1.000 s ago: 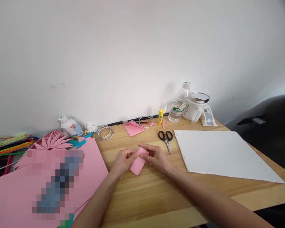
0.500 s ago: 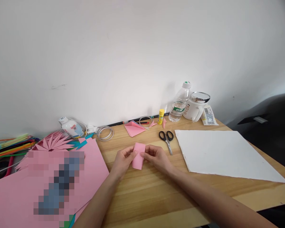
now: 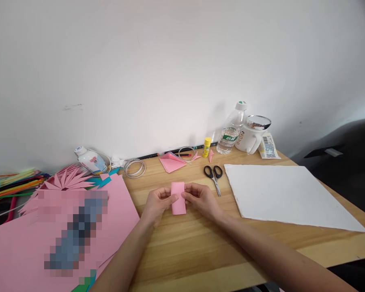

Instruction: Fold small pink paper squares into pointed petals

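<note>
Between my two hands a small folded piece of pink paper [image 3: 178, 207] is held upright, just over the wooden table. My left hand [image 3: 158, 203] pinches its left edge, thumb on the near face and fingers behind. On the right edge, my right hand [image 3: 200, 199] grips it the same way. The fingertips behind the paper are hidden. Black-handled scissors [image 3: 213, 178] lie to the right of my right hand. Beyond my hands rests a stack of folded pink paper [image 3: 172, 163].
White board [image 3: 286, 194] lies at right. A yellow glue stick [image 3: 206, 147], water bottle [image 3: 230, 132] and white mug [image 3: 246, 140] stand by the wall. Large pink sheets [image 3: 21, 251], a folded pink paper fan [image 3: 63, 180], a white bottle [image 3: 93, 160] and a tape roll [image 3: 134, 168] are at left.
The folded pink paper has turned from a slight tilt to nearly straight, its layers now lined up. Both hands keep their hold; the view has shifted slightly.
</note>
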`<action>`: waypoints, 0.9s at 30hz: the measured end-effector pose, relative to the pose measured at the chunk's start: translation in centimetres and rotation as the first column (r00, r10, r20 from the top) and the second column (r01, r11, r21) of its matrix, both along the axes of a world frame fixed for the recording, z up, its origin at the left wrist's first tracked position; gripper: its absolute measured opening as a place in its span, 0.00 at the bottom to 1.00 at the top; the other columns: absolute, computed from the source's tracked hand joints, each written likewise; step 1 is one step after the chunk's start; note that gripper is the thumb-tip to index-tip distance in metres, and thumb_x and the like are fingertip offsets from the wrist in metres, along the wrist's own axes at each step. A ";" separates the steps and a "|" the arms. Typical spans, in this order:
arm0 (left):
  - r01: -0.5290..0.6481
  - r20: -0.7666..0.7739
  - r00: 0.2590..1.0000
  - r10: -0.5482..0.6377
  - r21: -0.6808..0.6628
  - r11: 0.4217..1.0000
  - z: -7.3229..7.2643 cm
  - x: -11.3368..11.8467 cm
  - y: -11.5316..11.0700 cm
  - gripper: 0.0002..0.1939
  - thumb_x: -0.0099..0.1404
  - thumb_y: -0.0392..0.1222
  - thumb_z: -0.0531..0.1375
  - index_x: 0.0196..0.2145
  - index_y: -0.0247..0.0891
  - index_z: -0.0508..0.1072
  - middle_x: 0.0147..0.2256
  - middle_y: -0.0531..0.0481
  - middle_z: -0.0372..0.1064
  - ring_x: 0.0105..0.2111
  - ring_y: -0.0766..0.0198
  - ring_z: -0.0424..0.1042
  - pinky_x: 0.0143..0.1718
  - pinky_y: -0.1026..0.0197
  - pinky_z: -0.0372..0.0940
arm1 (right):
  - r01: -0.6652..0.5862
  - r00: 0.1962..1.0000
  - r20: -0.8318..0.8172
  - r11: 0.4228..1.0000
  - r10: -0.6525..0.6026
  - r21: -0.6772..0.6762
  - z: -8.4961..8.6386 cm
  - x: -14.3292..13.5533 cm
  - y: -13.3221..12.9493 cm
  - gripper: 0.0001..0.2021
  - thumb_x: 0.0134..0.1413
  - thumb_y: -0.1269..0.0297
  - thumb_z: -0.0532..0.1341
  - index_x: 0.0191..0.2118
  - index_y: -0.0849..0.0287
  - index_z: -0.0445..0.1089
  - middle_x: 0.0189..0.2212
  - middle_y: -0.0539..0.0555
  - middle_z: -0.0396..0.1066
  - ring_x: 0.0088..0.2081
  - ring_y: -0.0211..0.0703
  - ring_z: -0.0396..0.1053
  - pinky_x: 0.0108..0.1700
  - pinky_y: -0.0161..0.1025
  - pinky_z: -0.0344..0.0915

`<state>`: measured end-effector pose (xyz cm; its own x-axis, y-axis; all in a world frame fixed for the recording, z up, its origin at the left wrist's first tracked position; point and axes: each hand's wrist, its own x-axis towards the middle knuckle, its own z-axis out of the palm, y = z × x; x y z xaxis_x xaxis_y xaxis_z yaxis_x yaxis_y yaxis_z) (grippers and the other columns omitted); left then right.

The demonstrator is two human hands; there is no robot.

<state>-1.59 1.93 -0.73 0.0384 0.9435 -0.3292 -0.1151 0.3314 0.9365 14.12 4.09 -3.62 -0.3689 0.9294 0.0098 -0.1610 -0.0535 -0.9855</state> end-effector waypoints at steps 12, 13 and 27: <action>-0.030 0.032 0.999 0.030 0.004 1.000 0.4 0.5 -0.3 0.17 0.41 0.43 0.70 0.29 0.31 0.75 0.31 0.45 0.75 0.29 0.63 0.71 0.32 0.62 0.66 | 0.009 1.000 -0.020 1.000 -0.009 -0.023 0.3 -0.1 -0.2 0.16 0.40 0.57 0.66 0.34 0.63 0.70 0.29 0.54 0.72 0.30 0.38 0.69 0.35 0.37 0.65; -0.015 0.025 1.000 0.015 0.024 1.000 0.5 0.5 -0.3 0.17 0.41 0.42 0.69 0.30 0.31 0.75 0.31 0.45 0.75 0.30 0.63 0.71 0.33 0.62 0.66 | 0.010 1.000 -0.023 1.000 -0.010 -0.028 0.3 -0.1 -0.2 0.16 0.40 0.57 0.66 0.33 0.63 0.70 0.28 0.54 0.73 0.29 0.38 0.69 0.35 0.37 0.65; -0.053 0.004 0.999 0.053 0.047 0.997 0.3 0.3 -0.2 0.14 0.45 0.45 0.67 0.28 0.31 0.76 0.27 0.46 0.73 0.26 0.65 0.69 0.29 0.63 0.66 | -0.023 1.000 -0.004 0.999 0.023 -0.042 0.7 0.0 -0.3 0.14 0.38 0.58 0.66 0.30 0.63 0.71 0.27 0.52 0.73 0.28 0.37 0.68 0.34 0.37 0.66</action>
